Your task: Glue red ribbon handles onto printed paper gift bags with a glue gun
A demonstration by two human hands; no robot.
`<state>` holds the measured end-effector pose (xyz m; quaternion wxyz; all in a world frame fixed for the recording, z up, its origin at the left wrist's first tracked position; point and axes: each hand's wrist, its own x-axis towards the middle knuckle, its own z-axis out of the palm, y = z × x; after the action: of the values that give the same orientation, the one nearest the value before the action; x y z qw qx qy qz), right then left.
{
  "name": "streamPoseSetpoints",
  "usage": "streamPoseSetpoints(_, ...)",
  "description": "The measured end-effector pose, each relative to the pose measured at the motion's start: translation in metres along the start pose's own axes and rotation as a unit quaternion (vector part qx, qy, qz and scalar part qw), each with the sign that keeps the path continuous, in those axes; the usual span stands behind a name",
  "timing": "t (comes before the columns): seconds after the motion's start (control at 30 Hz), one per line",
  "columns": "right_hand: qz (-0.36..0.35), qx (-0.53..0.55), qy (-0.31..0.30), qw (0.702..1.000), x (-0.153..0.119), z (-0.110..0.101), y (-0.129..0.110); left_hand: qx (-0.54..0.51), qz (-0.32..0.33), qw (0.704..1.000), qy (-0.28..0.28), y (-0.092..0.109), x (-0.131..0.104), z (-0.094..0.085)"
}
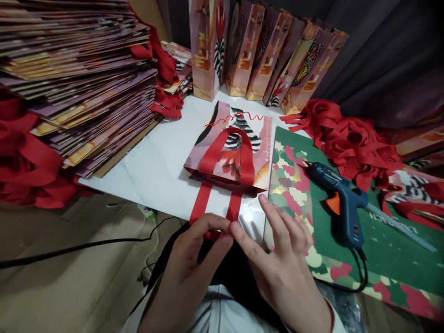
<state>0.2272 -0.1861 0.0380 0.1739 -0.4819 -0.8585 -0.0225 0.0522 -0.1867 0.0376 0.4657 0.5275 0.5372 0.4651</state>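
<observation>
A paper bag point(236, 152) with a zebra-stripe and flower print lies flat on the white table, its mouth toward me. One red ribbon handle point(208, 159) loops over its upper face, while a second red ribbon handle point(200, 203) hangs from the mouth over the table edge. My left hand point(194, 263) has thumb and index finger closed around the hanging handle near its lower end. My right hand point(280, 245) meets the left fingertips with one digit by the ribbon. Its other fingers spread toward the bag's near corner, holding nothing I can see.
A blue glue gun point(342, 199) rests on a green printed board point(391, 240) at right. Beyond it is a heap of red ribbons point(350, 134). Several upright bags point(239, 51) line the back; stacked flat bags point(79, 88) rise at left. A black cable point(86, 252) crosses below.
</observation>
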Motion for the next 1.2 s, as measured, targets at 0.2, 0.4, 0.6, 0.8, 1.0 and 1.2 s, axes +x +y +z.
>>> streamPoseSetpoints(0.2, 0.027, -0.035, -0.004, 0.999, 0.001, -0.006, -0.012, -0.115, -0.035, 0.992, 0.03, 0.006, 0.0, 0.002)
streamPoseSetpoints(0.4, 0.04, -0.056, 0.007, 0.998, 0.0, -0.007, -0.018, -0.118, -0.036, 0.991, 0.054, 0.009, 0.001, 0.004)
streamPoseSetpoints(0.6, 0.043, -0.068, 0.023, 0.997, -0.002, -0.011, -0.019, -0.112, -0.044, 0.991, 0.059, 0.008, 0.001, 0.009)
streamPoseSetpoints(0.8, 0.039, -0.069, 0.038, 0.996, 0.0, -0.02, -0.016, -0.134, -0.073, 0.987, 0.043, 0.011, 0.005, 0.016)
streamPoseSetpoints(1.0, 0.01, -0.052, 0.026, 0.998, -0.002, -0.018, -0.01, -0.125, -0.064, 0.99, 0.032, 0.007, 0.004, 0.024)
streamPoseSetpoints(1.2, -0.03, -0.029, -0.008, 0.999, -0.002, -0.012, -0.004, -0.06, -0.034, 0.998, 0.014, -0.007, 0.0, 0.026)
